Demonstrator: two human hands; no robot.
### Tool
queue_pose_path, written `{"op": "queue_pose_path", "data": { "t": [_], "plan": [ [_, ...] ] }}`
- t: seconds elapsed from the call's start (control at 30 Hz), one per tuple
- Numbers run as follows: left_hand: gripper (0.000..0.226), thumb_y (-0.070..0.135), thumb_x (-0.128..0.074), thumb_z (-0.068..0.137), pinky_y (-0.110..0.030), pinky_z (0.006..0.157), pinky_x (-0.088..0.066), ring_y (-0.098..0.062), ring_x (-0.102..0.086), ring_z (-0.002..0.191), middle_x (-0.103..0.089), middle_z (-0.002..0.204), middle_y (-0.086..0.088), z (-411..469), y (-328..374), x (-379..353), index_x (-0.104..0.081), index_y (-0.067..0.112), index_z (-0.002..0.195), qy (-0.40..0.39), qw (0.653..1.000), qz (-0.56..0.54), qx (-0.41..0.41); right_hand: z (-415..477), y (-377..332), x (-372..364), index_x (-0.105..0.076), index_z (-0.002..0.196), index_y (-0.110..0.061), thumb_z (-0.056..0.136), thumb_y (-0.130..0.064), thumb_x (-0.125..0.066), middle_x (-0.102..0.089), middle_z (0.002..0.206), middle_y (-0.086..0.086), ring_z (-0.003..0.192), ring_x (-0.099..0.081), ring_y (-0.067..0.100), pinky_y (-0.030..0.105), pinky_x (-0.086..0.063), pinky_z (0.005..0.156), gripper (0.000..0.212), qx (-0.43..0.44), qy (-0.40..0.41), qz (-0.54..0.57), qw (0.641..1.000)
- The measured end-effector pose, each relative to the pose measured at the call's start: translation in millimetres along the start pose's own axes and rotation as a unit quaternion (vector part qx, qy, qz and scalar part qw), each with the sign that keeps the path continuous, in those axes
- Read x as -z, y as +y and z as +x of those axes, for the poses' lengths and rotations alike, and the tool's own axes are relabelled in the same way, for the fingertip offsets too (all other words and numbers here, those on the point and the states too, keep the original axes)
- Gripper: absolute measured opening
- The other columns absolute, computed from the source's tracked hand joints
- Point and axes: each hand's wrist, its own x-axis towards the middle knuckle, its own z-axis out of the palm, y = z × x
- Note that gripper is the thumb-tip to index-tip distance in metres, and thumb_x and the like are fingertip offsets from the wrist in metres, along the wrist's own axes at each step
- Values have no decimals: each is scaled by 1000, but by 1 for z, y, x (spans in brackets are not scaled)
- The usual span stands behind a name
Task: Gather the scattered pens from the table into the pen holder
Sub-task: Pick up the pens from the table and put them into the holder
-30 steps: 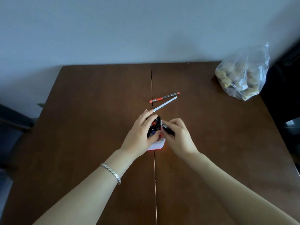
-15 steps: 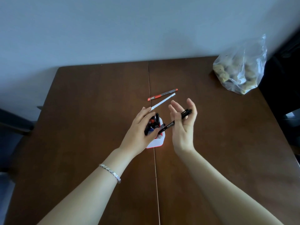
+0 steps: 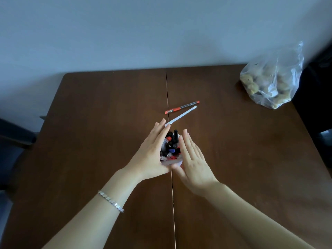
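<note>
Hands: left hand (image 3: 152, 155) and right hand (image 3: 195, 159) flat, cupping white plastic pen holder (image 3: 177, 162). Advise steadying it; 2 pens remain toward the far edge.

a dark brown wooden table (image 3: 93, 133) with a seam down its middle. near the centre stands a pen holder (image 3: 177, 163) full of pens. towards the far edge lie a red pen (image 3: 181, 107) and a white pen (image 3: 181, 116). a clear plastic bag (image 3: 271, 81) sits at the far right corner.
</note>
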Motion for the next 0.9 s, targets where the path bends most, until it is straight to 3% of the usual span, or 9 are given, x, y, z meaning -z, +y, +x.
{"op": "queue_pose_path", "data": {
  "t": [0.07,0.13,0.23,0.37,0.47,0.57,0.73,0.83,0.9],
  "plan": [
    [104,34,-79,66,-25,105,-32,-14,-20,141,2,150,15,-1,-5,0,-12,24,144,17,1000,15,5,13,10,21,-31,140,-6,90,-57,-18,-27,149,4,134,-25,5,15,-15,112,72,24,35,59,997],
    [98,30,-79,68,-22,97,-41,-13,-35,134,-10,152,12,0,-8,-1,-16,29,143,25,999,7,20,42,29,40,-50,129,-9,95,-35,-38,-56,132,7,120,-48,13,23,-35,106,45,-33,123,56,990],
    [93,32,-78,69,-12,91,-39,-7,-38,128,-21,148,9,1,-10,-7,-19,33,140,34,999,16,29,100,57,49,-34,139,-15,91,-3,-44,-42,145,4,135,-35,19,33,-29,112,51,-121,40,-38,991],
    [92,30,-80,65,-13,90,-43,-6,-44,123,-27,144,10,0,-15,-12,-20,41,134,55,998,-11,20,169,79,23,-13,145,-17,86,7,-45,-23,154,4,143,-16,20,35,-17,116,72,-68,-97,-209,971],
    [91,28,-79,67,-17,88,-51,-3,-43,123,-19,144,21,-1,-15,-11,-16,51,129,48,998,-33,40,187,82,-3,-27,138,-12,88,-6,-52,-34,144,9,134,-31,27,38,-33,106,57,-85,-121,-300,942],
    [91,29,-79,68,-15,87,-51,-2,-42,123,-12,138,29,0,-17,-11,-15,52,128,38,998,-34,43,179,77,-15,-40,122,-7,93,-7,-42,-45,126,12,115,-45,28,35,-46,85,29,-75,-109,-345,929],
    [87,35,-77,69,-17,93,-46,-5,-38,130,-10,147,26,1,-10,-6,-21,42,135,17,996,-42,74,124,72,-7,-43,114,-8,91,-2,-40,-54,111,13,96,-56,27,34,-48,77,24,-154,-167,-226,947],
    [79,49,-74,68,-31,104,-41,-7,-32,134,-15,153,15,6,5,0,-29,42,133,30,987,-95,128,83,69,23,-41,88,-11,91,-10,-42,-50,85,8,61,-47,15,23,-37,52,3,-236,-79,-18,968],
    [71,50,-70,71,-38,105,-41,-12,-33,135,-21,153,10,10,14,1,-35,40,132,65,980,-112,149,56,62,49,-42,80,-13,91,-13,-48,-51,80,9,59,-48,16,22,-39,48,13,-256,20,112,960]
  ]
}}
